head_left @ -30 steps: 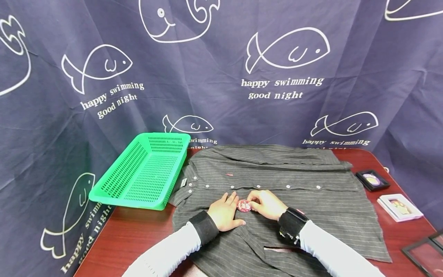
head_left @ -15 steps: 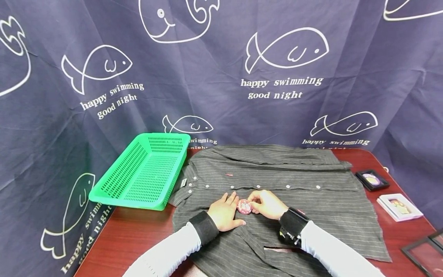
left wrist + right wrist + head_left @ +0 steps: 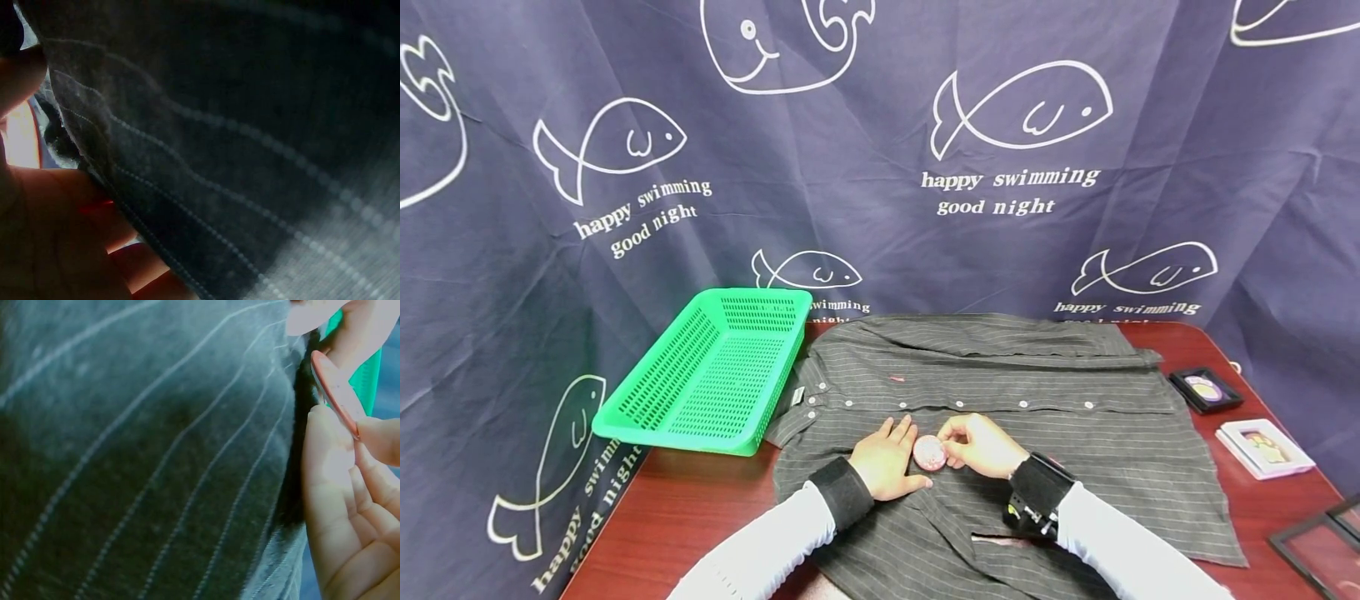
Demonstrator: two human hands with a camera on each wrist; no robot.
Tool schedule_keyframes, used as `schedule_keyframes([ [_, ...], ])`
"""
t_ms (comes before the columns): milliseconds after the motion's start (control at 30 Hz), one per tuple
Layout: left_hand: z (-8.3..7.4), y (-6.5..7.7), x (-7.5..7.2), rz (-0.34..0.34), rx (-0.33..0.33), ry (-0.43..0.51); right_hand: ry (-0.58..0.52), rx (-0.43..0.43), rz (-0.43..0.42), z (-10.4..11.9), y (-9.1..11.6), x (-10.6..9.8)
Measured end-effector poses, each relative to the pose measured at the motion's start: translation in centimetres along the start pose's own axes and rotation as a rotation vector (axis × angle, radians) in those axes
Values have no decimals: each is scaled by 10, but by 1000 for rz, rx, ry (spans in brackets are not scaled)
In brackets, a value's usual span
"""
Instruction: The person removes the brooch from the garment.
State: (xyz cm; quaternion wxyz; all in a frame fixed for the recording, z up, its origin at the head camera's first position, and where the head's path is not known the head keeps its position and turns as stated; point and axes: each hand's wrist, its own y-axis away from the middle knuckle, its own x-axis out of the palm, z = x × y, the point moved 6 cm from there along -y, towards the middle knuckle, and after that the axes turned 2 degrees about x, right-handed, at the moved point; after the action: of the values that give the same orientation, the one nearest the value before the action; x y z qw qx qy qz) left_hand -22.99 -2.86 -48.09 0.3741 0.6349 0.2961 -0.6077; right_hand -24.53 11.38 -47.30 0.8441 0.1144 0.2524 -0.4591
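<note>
A dark grey pinstriped shirt [image 3: 1075, 450] lies spread over the table, with white buttons along its placket. My right hand [image 3: 983, 446] pinches the right edge of a round pin badge [image 3: 929, 452], whose face looks pale with glare in the head view. Seen edge-on in the right wrist view, the badge [image 3: 337, 390] has a red rim and sits between thumb and finger, tilted off the cloth. My left hand [image 3: 886, 462] rests flat on the shirt just left of the badge, its fingers extended. In the left wrist view, striped cloth [image 3: 187, 150] hides part of that hand.
On the left stands a green plastic basket [image 3: 790, 358]. At the table's right side are a black-framed box [image 3: 1206, 390], a white-framed picture box [image 3: 1266, 450] and a dark frame with a clear panel [image 3: 1322, 550]. A blue fish-print curtain [image 3: 880, 167] hangs behind.
The badge has tilted and shifted slightly toward me, its face turning from red to pale. My right hand has moved slightly right and nearer. My left hand stays put.
</note>
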Motion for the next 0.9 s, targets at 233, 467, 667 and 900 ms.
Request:
schedule_keyframes([
  [233,1,-1,5,-6,-3,-1,-78,3,33,5,3,0],
  [467,1,-2,4,-2,1,12,-155,7,21,11,6,-7],
  [667,2,-2,7,9,-8,19,-163,-21,-37,19,7,-15],
  [900,3,-4,10,-3,-7,22,-149,-44,-132,27,7,-26],
])
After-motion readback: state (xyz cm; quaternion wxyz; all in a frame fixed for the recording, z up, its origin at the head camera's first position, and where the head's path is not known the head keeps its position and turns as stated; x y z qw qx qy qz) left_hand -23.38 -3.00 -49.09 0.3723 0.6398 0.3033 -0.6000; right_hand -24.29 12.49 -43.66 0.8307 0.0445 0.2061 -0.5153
